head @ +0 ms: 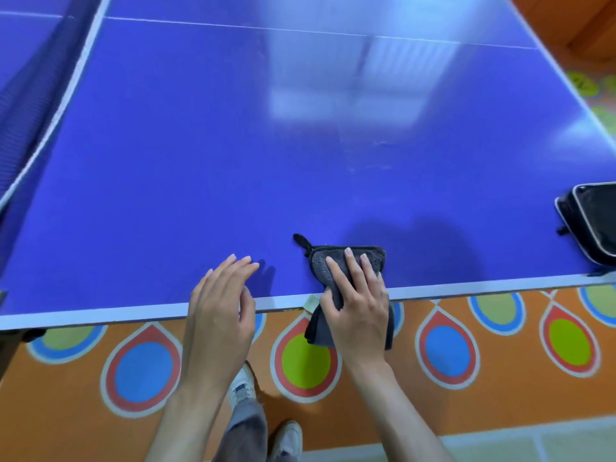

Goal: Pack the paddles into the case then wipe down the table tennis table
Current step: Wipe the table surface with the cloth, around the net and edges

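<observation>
One cloth [346, 265] under right hand [358, 301], one case [590, 221], left hand [220, 308] empty.

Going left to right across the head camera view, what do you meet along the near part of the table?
Net → left hand → gray cloth under the right hand → black case at the right edge.

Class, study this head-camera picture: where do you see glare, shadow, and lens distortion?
Head view: pale glare from overhead lights washes the far middle of the blue table tennis table; soft shadows lie beyond the right hand, which presses the dark grey cloth, and under the left hand's fingertips; the wide lens bows the white-edged net and the table's edges.
</observation>
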